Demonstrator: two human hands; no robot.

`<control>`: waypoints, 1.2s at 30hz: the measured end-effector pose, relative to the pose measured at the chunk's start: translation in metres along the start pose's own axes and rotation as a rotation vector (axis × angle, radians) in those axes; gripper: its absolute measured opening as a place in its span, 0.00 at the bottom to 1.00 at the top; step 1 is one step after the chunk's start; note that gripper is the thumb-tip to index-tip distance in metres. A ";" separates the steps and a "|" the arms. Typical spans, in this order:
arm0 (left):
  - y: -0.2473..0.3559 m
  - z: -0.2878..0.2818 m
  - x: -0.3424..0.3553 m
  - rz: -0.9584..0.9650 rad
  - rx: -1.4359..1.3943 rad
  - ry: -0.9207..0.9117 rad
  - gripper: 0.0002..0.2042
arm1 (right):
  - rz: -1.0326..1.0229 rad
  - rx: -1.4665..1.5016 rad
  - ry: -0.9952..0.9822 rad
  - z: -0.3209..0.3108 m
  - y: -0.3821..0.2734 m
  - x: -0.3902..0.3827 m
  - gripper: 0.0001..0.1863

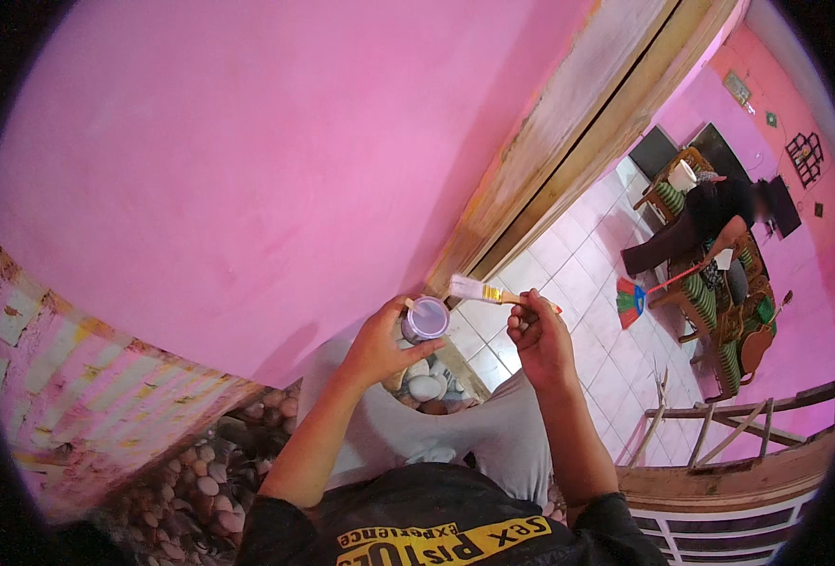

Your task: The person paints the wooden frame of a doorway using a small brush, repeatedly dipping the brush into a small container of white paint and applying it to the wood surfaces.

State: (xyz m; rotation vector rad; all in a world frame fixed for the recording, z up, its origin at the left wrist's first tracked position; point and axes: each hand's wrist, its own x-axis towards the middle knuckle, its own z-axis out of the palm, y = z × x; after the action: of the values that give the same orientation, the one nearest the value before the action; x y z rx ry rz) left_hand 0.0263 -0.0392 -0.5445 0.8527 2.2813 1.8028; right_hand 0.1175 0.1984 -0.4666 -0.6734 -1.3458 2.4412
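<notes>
Left hand has its fingers wrapped round the cup, mouth up and facing the wearer, probably so the pale liquid inside stays put and the opening stays reachable. Right hand has thumb and fingers clamped together on the handle of the brush; bristles point left, just beyond the cup's rim and apart from it, likely to keep the cup close under any drips. Both sit above the wearer's grey trousers. Around: pink wall fills the left, wooden door frame runs just past the cup and limits reach forward. Tiled floor beyond, with a co-worker, broom and chairs, all well clear of the hands.
</notes>
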 end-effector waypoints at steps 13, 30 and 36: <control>-0.062 0.035 -0.059 -0.064 -0.076 0.045 0.33 | -1.041 -1.109 -0.040 0.035 -0.026 0.078 0.10; -0.104 0.052 -0.080 -0.045 -0.067 0.064 0.34 | -1.261 -1.678 -0.163 0.041 -0.029 0.092 0.08; -0.116 0.049 -0.085 0.045 -0.124 0.166 0.31 | -1.428 -1.401 -0.059 0.093 -0.074 0.055 0.08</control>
State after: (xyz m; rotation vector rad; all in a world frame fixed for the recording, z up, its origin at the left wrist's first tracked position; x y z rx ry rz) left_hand 0.0771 -0.0541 -0.6871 0.7668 2.2320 2.0826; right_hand 0.0231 0.1950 -0.3762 0.2344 -2.2217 0.2618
